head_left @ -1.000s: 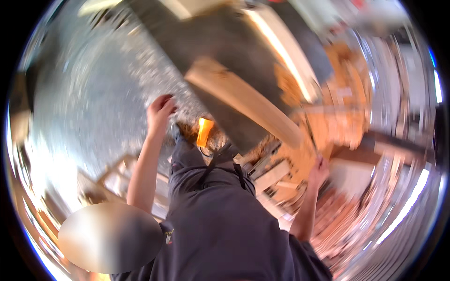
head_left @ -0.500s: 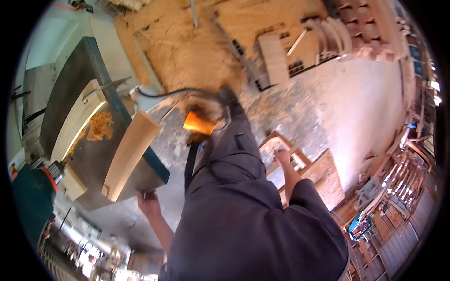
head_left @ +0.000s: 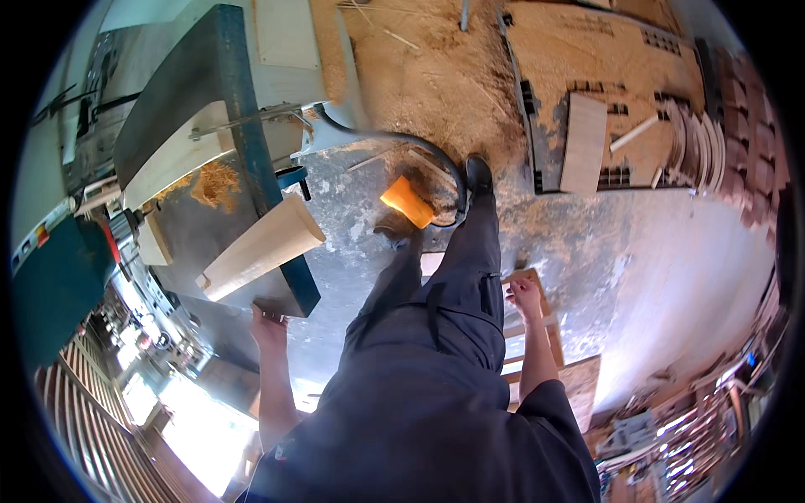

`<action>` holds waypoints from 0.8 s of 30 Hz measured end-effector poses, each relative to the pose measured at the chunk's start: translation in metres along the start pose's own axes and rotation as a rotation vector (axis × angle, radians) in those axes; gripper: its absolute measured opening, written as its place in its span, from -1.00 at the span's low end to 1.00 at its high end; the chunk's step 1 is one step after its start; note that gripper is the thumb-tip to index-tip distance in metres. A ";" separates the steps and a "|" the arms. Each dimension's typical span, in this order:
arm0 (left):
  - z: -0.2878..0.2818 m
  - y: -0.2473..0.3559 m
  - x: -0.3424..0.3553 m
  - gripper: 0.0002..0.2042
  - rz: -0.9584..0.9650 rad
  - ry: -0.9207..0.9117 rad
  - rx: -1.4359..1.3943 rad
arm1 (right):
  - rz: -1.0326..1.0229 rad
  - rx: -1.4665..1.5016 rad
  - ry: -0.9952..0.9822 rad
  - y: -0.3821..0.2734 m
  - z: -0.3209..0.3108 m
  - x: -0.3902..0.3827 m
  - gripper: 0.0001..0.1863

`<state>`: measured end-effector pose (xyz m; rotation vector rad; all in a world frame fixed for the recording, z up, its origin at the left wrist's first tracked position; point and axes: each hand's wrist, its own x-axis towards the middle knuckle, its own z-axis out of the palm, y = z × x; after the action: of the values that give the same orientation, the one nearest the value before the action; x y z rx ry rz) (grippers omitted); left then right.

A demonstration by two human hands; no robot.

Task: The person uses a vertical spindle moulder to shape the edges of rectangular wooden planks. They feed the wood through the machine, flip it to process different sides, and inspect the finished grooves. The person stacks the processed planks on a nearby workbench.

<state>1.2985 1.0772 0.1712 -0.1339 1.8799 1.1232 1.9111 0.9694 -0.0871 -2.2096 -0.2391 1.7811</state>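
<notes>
On the table (head_left: 189,241), sawdust (head_left: 216,186) lies near wood (head_left: 264,247).

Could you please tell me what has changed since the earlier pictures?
The view has turned right, so the table, ahead a second ago, now lies to the left. The left hand has gone from open air to the table's near edge; the right hand is now farther from the table. The wooden block stayed on the table, the orange object on the floor.
</notes>
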 end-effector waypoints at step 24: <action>0.005 -0.025 0.010 -0.43 0.066 0.106 -0.029 | -0.130 -0.025 -0.017 -0.172 -0.135 0.066 -0.75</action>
<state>1.3088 1.0700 0.1467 -0.1509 1.9748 1.2090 2.0665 1.1350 -0.0656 -2.1444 -0.4009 1.7367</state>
